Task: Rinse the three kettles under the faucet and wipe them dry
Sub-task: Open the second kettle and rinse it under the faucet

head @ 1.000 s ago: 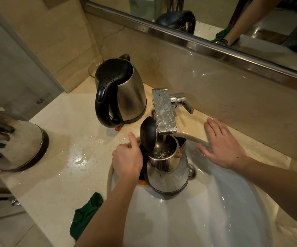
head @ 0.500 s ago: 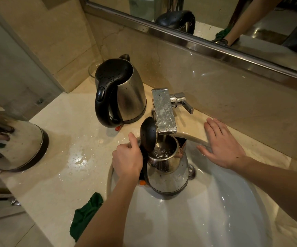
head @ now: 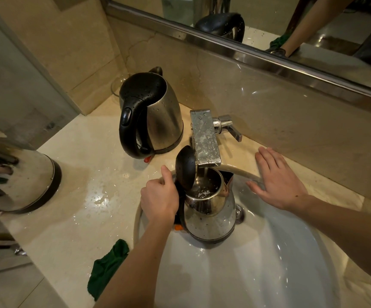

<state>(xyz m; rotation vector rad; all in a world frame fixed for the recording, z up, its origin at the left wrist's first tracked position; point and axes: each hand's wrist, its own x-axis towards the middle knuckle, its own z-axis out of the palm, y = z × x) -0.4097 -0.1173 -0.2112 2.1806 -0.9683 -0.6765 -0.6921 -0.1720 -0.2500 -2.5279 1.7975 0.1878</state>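
Cream marble bathroom counter [head: 86,196], wet in patches, with white basin [head: 258,274] set in and mirror [head: 269,18] above; square chrome faucet [head: 205,138] at the basin's back rim, water running. Directly beneath the faucet's mouth: steel kettle [head: 211,216], upright inside the basin, long axis vertical, spout pointing right and away from the handle side, black lid [head: 185,170] hinged up against the faucet's left flank, apparently so the stream falls straight into the opening; water visibly churning inside. Left of the faucet, low: left hand [head: 160,198], fingers wrapped round the kettle's black handle, thumb raised, probably to steady it while filling. Right of the faucet: right hand [head: 278,183], flat, fingers straight, resting on the basin rim, holding nothing, seemingly bracing and near the lever [head: 229,127]. Behind-left of the faucet: second kettle [head: 155,116], lid down, beaded with drops. Far left of the faucet: third kettle [head: 20,181], partly out of frame. Nearer than the faucet, at the counter's front: green cloth [head: 106,267], bunched, untouched; wiping judged not yet begun.
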